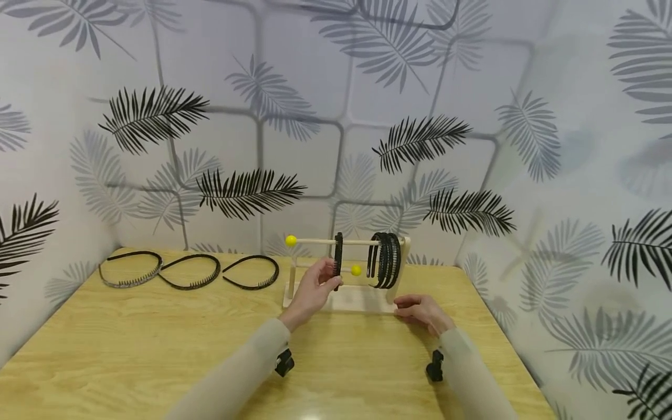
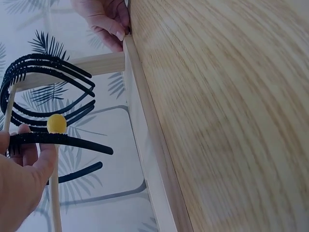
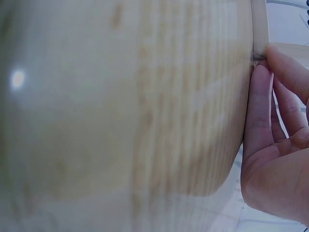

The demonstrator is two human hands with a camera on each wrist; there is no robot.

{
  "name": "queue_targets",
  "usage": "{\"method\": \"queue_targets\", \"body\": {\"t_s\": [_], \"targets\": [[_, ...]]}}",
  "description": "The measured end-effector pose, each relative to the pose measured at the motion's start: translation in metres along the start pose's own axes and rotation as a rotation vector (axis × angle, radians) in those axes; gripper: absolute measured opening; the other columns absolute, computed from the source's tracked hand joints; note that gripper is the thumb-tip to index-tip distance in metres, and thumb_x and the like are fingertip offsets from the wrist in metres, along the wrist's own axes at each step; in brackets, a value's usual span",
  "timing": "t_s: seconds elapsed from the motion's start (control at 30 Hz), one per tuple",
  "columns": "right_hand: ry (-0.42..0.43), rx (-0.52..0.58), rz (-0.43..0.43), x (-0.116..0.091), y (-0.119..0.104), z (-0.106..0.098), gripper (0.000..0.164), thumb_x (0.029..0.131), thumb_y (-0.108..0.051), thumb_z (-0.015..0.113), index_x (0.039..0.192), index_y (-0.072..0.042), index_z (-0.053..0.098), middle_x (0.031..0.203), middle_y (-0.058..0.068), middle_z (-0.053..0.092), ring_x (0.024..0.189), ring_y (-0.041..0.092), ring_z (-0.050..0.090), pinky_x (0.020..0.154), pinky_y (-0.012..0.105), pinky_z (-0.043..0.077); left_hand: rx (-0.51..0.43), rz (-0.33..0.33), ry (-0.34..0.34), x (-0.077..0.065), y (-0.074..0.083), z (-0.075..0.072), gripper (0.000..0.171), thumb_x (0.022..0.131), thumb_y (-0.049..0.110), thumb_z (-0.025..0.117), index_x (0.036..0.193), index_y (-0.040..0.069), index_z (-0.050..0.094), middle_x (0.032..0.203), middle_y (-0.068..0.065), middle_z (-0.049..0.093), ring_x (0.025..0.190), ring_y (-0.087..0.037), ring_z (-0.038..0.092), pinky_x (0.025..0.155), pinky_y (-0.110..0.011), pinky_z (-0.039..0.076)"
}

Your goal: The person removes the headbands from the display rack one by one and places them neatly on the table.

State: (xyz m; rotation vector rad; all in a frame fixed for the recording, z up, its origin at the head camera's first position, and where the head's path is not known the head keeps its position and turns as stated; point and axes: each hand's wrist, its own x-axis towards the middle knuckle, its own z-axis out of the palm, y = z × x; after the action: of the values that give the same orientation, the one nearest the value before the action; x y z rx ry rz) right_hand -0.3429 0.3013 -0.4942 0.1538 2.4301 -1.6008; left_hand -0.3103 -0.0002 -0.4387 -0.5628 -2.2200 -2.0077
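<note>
Across the upper rod (image 1: 315, 241) of a wooden rack (image 1: 362, 298) stands a black headband (image 1: 338, 248), seen nearly edge-on in the head view. The person's left hand (image 1: 312, 291) pinches it between thumb and fingers, just beside the yellow ball (image 1: 356, 270) that tips the lower rod (image 1: 315, 266). The right hand (image 1: 424, 312) has its thumb and fingers pinching the near right corner of the rack's base. Several more black headbands (image 1: 388, 261) hang close together at the right end of the upper rod, whose left tip bears another yellow ball (image 1: 291, 240). Left of the rack, three dark toothed headbands (image 1: 219, 269) lie in a row on the bench (image 1: 157, 350). Behind rises a leaf-patterned wall (image 1: 304, 163).
</note>
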Motion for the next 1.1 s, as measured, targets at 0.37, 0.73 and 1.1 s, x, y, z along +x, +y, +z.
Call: {"method": "queue_targets", "body": {"t_s": [0.37,0.73,1.1], "targets": [[-0.005,-0.004,0.008,-0.003,0.002,-0.001,0.041,0.087,-0.009,0.073,0.126,0.001,0.064,0.121,0.012,0.068,0.09,0.007,0.066,0.08,0.025,0.056,-0.044,0.005,-0.014,-0.002,-0.004,-0.012,0.016,0.099,0.004,0.055,0.116,0.005,0.054,0.104,-0.019,0.064,0.093,-0.025,0.064,0.09,-0.046,0.052],[0.005,0.021,0.024,0.0,-0.001,0.001,0.038,0.088,-0.004,0.071,0.125,0.002,0.064,0.106,0.009,0.071,0.084,0.008,0.067,0.078,0.027,0.058,-0.008,-0.047,-0.009,0.0,-0.004,-0.027,0.017,0.099,0.004,0.056,0.116,0.007,0.054,0.1,-0.012,0.066,0.09,-0.022,0.064,0.086,-0.041,0.051],[0.005,0.019,0.023,0.001,-0.002,0.001,0.039,0.088,-0.004,0.071,0.125,0.002,0.064,0.109,0.01,0.071,0.085,0.008,0.067,0.077,0.026,0.058,-0.093,-0.107,-0.028,0.001,-0.001,-0.053,0.028,0.1,0.006,0.055,0.127,0.004,0.048,0.105,-0.013,0.062,0.097,-0.023,0.064,0.098,-0.042,0.052]]}}
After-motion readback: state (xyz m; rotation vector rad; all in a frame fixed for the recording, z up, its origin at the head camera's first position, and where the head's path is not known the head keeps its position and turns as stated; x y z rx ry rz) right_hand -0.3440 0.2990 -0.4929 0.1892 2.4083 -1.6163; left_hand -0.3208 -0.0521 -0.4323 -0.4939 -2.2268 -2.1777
